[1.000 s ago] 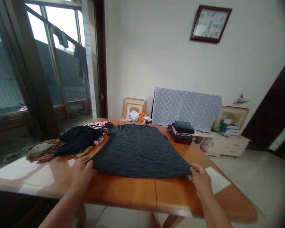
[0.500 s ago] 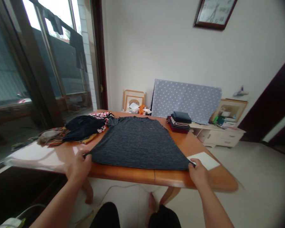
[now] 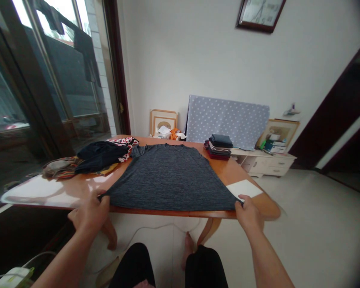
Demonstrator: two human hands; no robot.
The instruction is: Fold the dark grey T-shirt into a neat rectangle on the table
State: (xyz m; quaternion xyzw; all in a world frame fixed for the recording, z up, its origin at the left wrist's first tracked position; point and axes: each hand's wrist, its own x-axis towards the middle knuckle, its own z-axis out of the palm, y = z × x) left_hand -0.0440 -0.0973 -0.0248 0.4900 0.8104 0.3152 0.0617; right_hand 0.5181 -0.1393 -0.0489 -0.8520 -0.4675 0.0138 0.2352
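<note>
A dark grey heathered T-shirt (image 3: 174, 178) lies spread flat on the wooden table (image 3: 237, 172), its collar at the far side and its hem towards me. My left hand (image 3: 93, 210) is closed on the left corner of the hem. At the right corner, my right hand (image 3: 248, 212) pinches the cloth between thumb and fingers. The hem is stretched straight between both hands, along the table's near edge. One short sleeve shows at the far left of the shirt; the right sleeve cannot be made out clearly.
A loose heap of clothes (image 3: 99, 157) lies on the table's left. Folded clothes (image 3: 219, 147) are stacked at the back right, and a white sheet (image 3: 244, 189) lies near my right hand. Beyond stand a low white cabinet (image 3: 265, 165) and a dotted blue cloth (image 3: 228, 120).
Both hands have drawn the shirt's hem slightly towards me, so it now covers more of the table's near edge. The camera view has shifted a little; both grips stay the same.
</note>
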